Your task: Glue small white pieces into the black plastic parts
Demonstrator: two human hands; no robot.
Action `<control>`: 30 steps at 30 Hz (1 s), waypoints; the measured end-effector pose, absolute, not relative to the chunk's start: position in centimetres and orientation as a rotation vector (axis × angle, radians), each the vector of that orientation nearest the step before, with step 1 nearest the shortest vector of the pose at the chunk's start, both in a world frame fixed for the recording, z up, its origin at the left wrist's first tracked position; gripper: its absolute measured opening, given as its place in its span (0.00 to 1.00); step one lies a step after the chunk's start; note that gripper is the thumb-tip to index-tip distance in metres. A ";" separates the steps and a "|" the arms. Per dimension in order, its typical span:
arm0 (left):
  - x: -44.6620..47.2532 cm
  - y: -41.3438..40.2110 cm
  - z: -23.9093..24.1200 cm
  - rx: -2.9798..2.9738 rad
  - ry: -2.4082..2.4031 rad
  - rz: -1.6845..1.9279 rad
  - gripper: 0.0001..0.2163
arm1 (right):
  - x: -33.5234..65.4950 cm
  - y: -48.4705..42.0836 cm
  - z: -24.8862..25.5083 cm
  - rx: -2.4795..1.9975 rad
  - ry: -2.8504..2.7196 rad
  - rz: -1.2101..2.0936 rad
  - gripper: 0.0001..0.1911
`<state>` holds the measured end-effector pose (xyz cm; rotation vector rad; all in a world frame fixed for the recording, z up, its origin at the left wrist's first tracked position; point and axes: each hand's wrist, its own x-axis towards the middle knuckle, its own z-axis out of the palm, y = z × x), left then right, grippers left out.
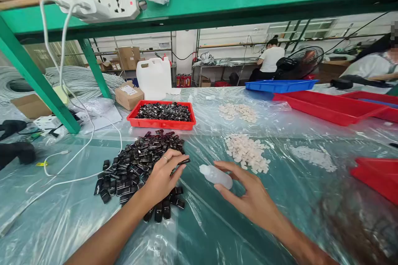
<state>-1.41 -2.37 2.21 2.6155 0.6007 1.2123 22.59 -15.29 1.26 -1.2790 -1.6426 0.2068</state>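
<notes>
Between the thumb and fingers of my left hand is a small glossy black plastic piece. That hand hovers over the right side of a heap of similar black pieces. My right hand grips a small translucent white squeeze bottle, tilted with its nozzle toward the black piece. A gap separates nozzle and piece. Just beyond my right hand lies a pile of small cream-white pieces.
A red tray full of black pieces stands behind the heap. White cables cross the left side. Translucent bits, red trays and a blue tray lie right. A green shelf frame spans above. Two people sit farther back.
</notes>
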 end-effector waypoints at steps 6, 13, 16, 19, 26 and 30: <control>-1.4 -3.2 2.9 2.609 0.493 1.223 0.11 | 22.6 -15.9 1.1 -1.248 -1.720 -0.008 0.14; -1.2 -3.4 2.9 2.679 0.447 1.216 0.11 | 22.4 -16.0 1.2 -1.222 -1.779 -0.120 0.19; -1.2 -3.6 2.9 2.692 0.457 1.217 0.11 | 22.4 -15.9 1.0 -1.199 -1.811 -0.167 0.18; -1.3 -3.8 3.1 2.725 0.441 1.203 0.11 | 22.4 -16.1 0.9 -1.225 -1.820 -0.276 0.15; -1.0 -4.3 3.3 2.734 0.434 1.193 0.12 | 21.8 -17.3 1.6 -1.173 -1.797 -0.384 0.22; -0.8 -4.9 3.7 2.734 0.404 1.170 0.13 | 21.5 -17.9 2.0 -1.161 -1.808 -0.314 0.25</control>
